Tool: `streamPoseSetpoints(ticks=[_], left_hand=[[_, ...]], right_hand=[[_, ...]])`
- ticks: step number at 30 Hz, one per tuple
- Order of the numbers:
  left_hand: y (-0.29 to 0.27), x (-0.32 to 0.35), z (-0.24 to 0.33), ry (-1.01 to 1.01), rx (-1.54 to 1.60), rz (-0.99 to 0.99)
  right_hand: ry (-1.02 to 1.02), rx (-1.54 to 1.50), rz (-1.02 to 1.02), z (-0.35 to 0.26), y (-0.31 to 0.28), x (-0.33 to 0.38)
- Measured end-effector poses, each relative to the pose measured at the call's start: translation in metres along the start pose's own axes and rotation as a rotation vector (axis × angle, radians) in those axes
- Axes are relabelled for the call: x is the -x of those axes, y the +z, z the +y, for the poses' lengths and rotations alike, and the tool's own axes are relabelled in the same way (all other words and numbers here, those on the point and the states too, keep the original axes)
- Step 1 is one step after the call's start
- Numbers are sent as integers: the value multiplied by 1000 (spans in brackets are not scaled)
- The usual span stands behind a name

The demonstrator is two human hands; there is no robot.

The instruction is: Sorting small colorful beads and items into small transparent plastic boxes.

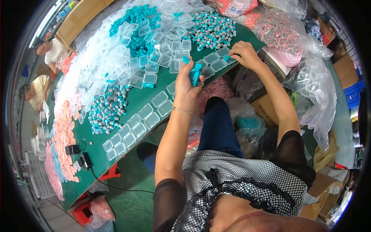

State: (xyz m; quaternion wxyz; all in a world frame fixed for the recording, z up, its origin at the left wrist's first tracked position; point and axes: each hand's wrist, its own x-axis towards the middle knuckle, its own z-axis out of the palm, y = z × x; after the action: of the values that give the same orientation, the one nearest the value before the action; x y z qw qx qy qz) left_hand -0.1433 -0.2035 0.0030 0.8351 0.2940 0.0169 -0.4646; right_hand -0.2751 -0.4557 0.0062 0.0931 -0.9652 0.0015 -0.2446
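Note:
My left hand is closed round a bunch of teal cord-like rubbery pieces, held above the table's near edge. Farther right, my right hand has its thumb and forefinger pinched at a small teal piece, over the far right end of a double row of small clear plastic boxes. These boxes stand open along the near edge, running from lower left to upper right. Those in the left stretch look empty. A heap of the same teal pieces lies beyond my left hand, mixed with loose clear boxes.
A big mound of clear boxes covers the green table's far side. Piles of small grey-and-teal plugs lie on it. Pink pieces, a black adapter and its cable are at left. Bagged parts stand right; two people sit far left.

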Motion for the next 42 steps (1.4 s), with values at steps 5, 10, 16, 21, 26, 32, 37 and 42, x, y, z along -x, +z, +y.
streamPoseSetpoints(ticks=[5,10,16,21,26,32,37,42], left_hand=[[3,1,-3,2,-8,33],[8,-2,-5,8,-56,21],[11,-3,-1,34,-78,-2],[9,-2,6,-61,18,40],[-3,-5,13,-48,133,23],[-5,-4,11,-10,67,28],[-3,1,9,-25,26,60],[-2,2,8,-24,18,49]], right_hand=[[20,124,-74,-9,-3,-5],[-12,-272,100,-78,-17,-32],[-106,-457,-38,-111,-5,-53],[112,-877,-48,-102,-1,-51],[55,-639,92,-60,-2,-43],[9,-242,-24,-28,16,-16],[76,-103,-45,-40,16,-15],[-3,-90,-42,-37,19,-19]])
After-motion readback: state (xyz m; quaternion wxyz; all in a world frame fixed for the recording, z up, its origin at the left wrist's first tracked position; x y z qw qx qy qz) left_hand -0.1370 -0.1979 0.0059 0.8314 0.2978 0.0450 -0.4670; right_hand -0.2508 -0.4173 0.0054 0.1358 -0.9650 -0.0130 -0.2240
